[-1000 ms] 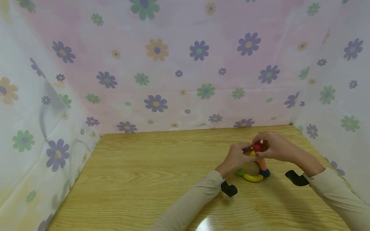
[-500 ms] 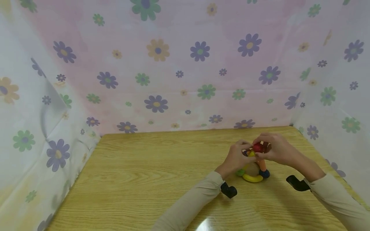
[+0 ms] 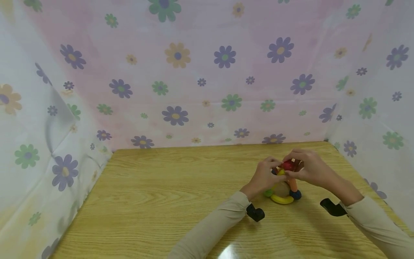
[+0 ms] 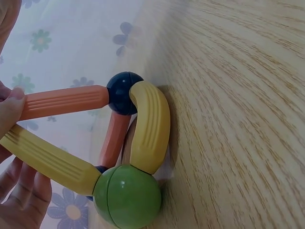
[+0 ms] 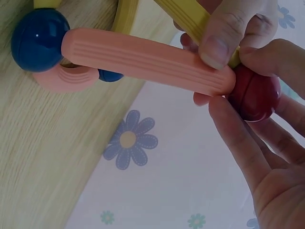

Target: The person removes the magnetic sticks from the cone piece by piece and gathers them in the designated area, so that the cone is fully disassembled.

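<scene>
A frame of chunky rods and balls stands on the wooden table. Its base has a green ball (image 4: 128,195), dark blue balls (image 5: 40,40) and a curved yellow rod (image 4: 151,126). From it, a straight orange rod (image 5: 147,59) and a yellow rod (image 4: 52,157) slant up and meet at a red ball (image 5: 255,93). My right hand (image 3: 308,167) grips the red ball between thumb and fingers. With thumb and fingertips, my left hand (image 3: 263,175) pinches the rod ends right beside that ball. Fingers partly hide the joint.
The frame is at the right part of the wooden table (image 3: 161,201). A flowered cloth (image 3: 194,72) rises behind the table and along both sides. Dark wrist mounts (image 3: 255,213) stick out below both sleeves.
Both hands stay at the frame's top with only slight movement. The left fingers have shifted a little, and something dark blue now shows between them. The base looks unmoved.
</scene>
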